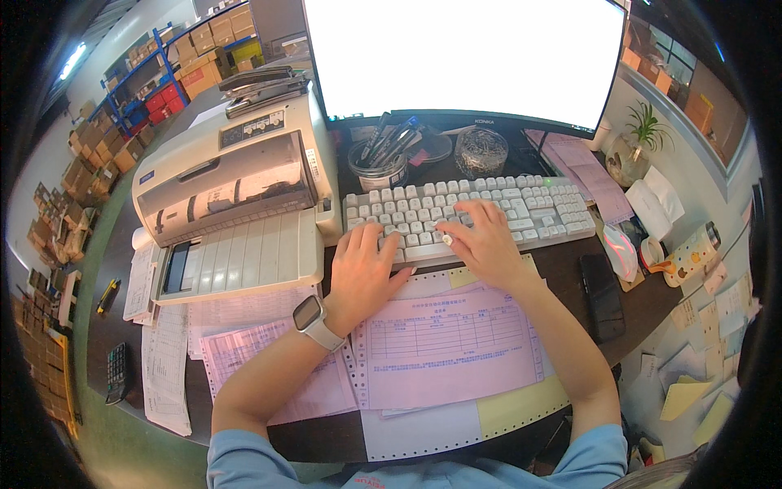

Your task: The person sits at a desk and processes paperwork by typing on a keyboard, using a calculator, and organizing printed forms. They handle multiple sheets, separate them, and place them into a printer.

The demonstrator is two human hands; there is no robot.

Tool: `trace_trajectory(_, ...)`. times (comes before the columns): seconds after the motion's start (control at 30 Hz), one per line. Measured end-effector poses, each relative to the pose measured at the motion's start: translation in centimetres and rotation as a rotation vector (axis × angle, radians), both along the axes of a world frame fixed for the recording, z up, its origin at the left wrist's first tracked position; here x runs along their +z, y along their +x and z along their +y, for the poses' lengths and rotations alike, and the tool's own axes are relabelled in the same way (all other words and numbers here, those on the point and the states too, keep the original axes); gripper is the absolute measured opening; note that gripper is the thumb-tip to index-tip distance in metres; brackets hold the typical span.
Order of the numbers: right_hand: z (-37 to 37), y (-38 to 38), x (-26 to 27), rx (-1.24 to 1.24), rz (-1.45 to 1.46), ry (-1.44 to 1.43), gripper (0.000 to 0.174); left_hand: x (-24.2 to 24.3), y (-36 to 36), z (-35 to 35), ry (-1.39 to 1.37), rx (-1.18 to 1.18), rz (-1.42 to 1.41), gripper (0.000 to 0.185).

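My left hand [365, 269] rests at the left end of a white computer keyboard [421, 249], its fingertips on the keys and a smartwatch [310, 314] on the wrist. Over the middle keys, my right hand [487, 247] has its fingers bent and spread apart. Neither hand holds anything. Below the keyboard, between my forearms, lies a pink printed form [446, 379] with punched edges. White and yellow sheets [522, 406] stick out under it. Behind the keyboard stands a Konka monitor [470, 55], its screen washed out to white.
An Epson dot-matrix printer [238, 244] stands at left, a stapler [266, 91] on top. A pen jar [379, 171] and a paper-clip tub [481, 153] sit behind the keyboard. At right are a phone [600, 296], a mouse [620, 252] and a patterned bottle [690, 257]. A calculator [116, 371] lies far left.
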State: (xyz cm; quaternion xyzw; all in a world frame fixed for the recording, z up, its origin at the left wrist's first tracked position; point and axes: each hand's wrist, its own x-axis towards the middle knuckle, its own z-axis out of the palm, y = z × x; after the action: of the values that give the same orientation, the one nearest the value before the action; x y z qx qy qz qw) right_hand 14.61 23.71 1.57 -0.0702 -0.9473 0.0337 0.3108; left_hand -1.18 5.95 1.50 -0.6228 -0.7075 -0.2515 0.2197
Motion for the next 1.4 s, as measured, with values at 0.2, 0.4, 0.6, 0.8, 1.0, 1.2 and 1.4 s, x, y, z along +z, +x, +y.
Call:
trace_trajectory(0.2, 0.4, -0.1, -0.1, 0.008, 0.073, -0.103, 0.020, -0.3, -0.3, 0.0, -0.064, 0.030, 0.051, 0.052)
trace_trajectory(0.4, 0.7, 0.4, -0.3, 0.036, 0.097, 0.000, 0.018, -0.1, 0.0, 0.1, -0.071, 0.073, -0.004, 0.066)
trace_trajectory(0.6, 0.0, 0.4, -0.8, 0.008, 0.079, -0.091, 0.019, -0.7, -0.6, 0.6, -0.135, 0.085, -0.088, 0.077)
trace_trajectory(0.8, 0.3, 0.3, -1.0, -0.016, 0.094, -0.050, 0.024, -0.5, -0.7, 0.5, -0.138, 0.063, -0.141, 0.078)
trace_trajectory(1.0, 2.9, 0.7, -1.9, -0.339, 0.184, 0.078, 0.036, -0.6, -0.6, 0.3, -0.135, 0.050, -0.085, 0.074)
trace_trajectory(1.2, 3.9, 1.1, -1.8, -0.364, 0.183, -0.006, 0.040, -0.5, -0.4, 0.2, -0.130, 0.059, -0.064, 0.068)
trace_trajectory(1.4, 3.8, 1.4, -1.0, -0.440, 0.106, -0.169, 0.041, 0.1, -0.1, -0.4, -0.130, 0.083, -0.048, 0.062)
